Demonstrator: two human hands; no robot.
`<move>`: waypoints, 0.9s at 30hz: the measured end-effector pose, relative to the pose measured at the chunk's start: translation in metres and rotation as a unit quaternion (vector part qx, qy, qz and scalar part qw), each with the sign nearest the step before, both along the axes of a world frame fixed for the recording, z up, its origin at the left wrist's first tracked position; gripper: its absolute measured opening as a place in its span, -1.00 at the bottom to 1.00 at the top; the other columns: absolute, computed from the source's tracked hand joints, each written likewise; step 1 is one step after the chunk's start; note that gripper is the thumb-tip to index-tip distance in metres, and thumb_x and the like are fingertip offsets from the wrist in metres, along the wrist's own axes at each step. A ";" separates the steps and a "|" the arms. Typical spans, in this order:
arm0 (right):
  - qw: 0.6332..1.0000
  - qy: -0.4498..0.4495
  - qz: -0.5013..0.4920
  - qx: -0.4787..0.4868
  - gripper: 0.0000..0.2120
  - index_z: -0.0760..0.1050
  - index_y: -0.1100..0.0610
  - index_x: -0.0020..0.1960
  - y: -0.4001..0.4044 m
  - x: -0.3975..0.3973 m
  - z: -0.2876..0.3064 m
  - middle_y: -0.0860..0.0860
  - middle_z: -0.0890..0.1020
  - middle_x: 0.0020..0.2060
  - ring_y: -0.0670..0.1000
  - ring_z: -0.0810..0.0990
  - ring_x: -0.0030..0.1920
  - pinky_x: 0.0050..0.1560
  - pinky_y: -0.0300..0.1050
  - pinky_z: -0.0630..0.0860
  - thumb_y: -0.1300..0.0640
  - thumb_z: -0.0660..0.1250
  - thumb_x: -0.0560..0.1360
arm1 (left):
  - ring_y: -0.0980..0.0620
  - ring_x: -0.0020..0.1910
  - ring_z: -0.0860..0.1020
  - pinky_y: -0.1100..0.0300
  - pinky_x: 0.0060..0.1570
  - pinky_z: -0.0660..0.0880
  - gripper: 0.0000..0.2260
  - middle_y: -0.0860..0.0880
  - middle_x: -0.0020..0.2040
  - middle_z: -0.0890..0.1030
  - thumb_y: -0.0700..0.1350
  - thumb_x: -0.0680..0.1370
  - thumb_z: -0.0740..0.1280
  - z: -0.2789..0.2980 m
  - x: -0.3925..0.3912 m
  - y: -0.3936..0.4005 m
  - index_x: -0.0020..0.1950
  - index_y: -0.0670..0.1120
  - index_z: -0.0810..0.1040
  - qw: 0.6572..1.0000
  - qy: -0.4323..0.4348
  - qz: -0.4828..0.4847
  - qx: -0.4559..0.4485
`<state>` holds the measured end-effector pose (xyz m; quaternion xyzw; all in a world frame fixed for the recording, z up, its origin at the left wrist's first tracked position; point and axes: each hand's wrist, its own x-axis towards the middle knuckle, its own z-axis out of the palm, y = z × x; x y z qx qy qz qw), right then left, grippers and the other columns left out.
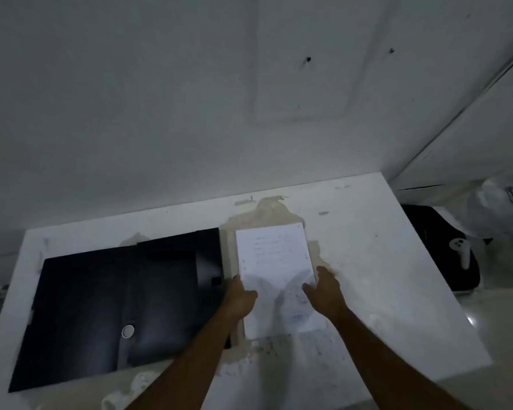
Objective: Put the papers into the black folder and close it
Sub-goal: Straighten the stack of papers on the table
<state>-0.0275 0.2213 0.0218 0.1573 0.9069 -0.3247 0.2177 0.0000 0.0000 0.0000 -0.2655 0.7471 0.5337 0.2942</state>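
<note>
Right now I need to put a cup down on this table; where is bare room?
Free: the table to the right of the papers, out to its right edge, and the strip along the wall behind them. Crowded: the open black folder fills the left half, and the left hand and right hand hold the papers' sides.

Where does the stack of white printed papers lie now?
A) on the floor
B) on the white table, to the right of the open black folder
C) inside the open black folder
B: the stack of white printed papers rests on the worn white table, beside the open black folder, with the left hand and right hand at its edges.
</note>
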 end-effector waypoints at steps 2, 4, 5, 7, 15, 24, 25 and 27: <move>0.999 -0.013 -0.020 0.021 -0.56 0.40 0.22 0.26 -0.002 -0.002 -0.012 0.23 0.53 0.23 0.26 0.52 0.24 0.23 0.10 0.52 0.06 0.37 0.47 | -0.19 0.13 0.60 0.06 -0.01 0.63 -0.48 -0.23 0.22 0.57 -0.22 0.43 0.30 -0.006 -0.002 0.007 0.40 -0.21 0.41 1.000 0.013 -0.001 -0.027; 0.998 -0.027 -0.030 0.038 -0.56 0.36 0.26 0.30 -0.007 -0.001 -0.018 0.26 0.44 0.29 0.28 0.43 0.29 0.25 0.12 0.45 0.10 0.34 0.50 | -0.15 0.10 0.61 -0.01 0.03 0.65 -0.41 -0.20 0.21 0.57 -0.11 0.33 0.29 -0.029 0.003 0.010 0.36 -0.22 0.43 0.999 0.009 -0.006 -0.052; 0.998 -0.029 -0.033 0.048 -0.56 0.33 0.28 0.33 -0.010 -0.001 -0.021 0.27 0.41 0.31 0.29 0.40 0.31 0.25 0.11 0.43 0.12 0.32 0.53 | -0.11 0.05 0.63 0.02 -0.03 0.67 -0.43 -0.18 0.18 0.58 -0.08 0.31 0.29 -0.038 0.005 0.011 0.31 -0.21 0.46 0.998 0.010 -0.006 -0.069; 0.997 -0.020 -0.035 0.064 -0.58 0.33 0.30 0.34 -0.014 -0.001 -0.026 0.28 0.40 0.32 0.30 0.40 0.30 0.26 0.11 0.43 0.14 0.29 0.56 | -0.04 -0.05 0.65 0.11 -0.15 0.67 -0.54 -0.15 0.08 0.61 -0.06 0.29 0.29 -0.034 0.008 0.016 0.15 -0.19 0.53 0.995 0.015 -0.004 -0.102; 0.996 0.018 -0.082 0.016 -0.75 0.49 0.26 0.13 -0.010 -0.012 -0.050 0.24 0.60 0.09 0.26 0.60 0.11 0.08 0.16 0.62 0.14 0.32 0.53 | -0.06 -0.01 0.60 -0.01 -0.05 0.66 -0.63 -0.10 0.05 0.55 -0.07 0.33 0.36 -0.005 0.013 0.033 0.08 -0.17 0.46 0.986 0.035 -0.048 -0.158; 0.998 0.050 -0.004 -0.031 -0.94 0.49 0.18 0.01 -0.010 -0.006 -0.029 0.09 0.64 -0.11 0.09 0.65 -0.16 -0.12 0.00 0.67 0.20 0.26 0.58 | -0.10 0.12 0.56 -0.06 0.10 0.63 -0.37 -0.14 0.22 0.48 0.07 0.24 0.32 -0.042 0.012 0.016 0.26 -0.15 0.42 0.992 0.022 -0.017 -0.125; 0.997 0.056 0.009 -0.055 -0.93 0.49 0.19 0.02 -0.006 -0.006 -0.025 0.08 0.64 -0.11 0.05 0.64 -0.18 -0.18 -0.09 0.64 0.20 0.27 0.58 | -0.10 0.07 0.59 -0.09 0.04 0.65 -0.40 -0.16 0.19 0.51 0.08 0.23 0.29 -0.053 0.011 0.010 0.21 -0.15 0.44 0.993 0.021 -0.002 -0.115; 0.992 0.071 0.029 -0.097 -0.91 0.52 0.21 0.03 0.003 -0.007 -0.013 0.05 0.63 -0.12 -0.03 0.63 -0.19 -0.25 -0.28 0.54 0.20 0.29 0.57 | -0.12 -0.04 0.63 -0.12 -0.08 0.67 -0.49 -0.20 0.09 0.57 0.05 0.24 0.26 -0.058 0.005 0.002 0.11 -0.18 0.45 0.995 0.023 0.026 -0.096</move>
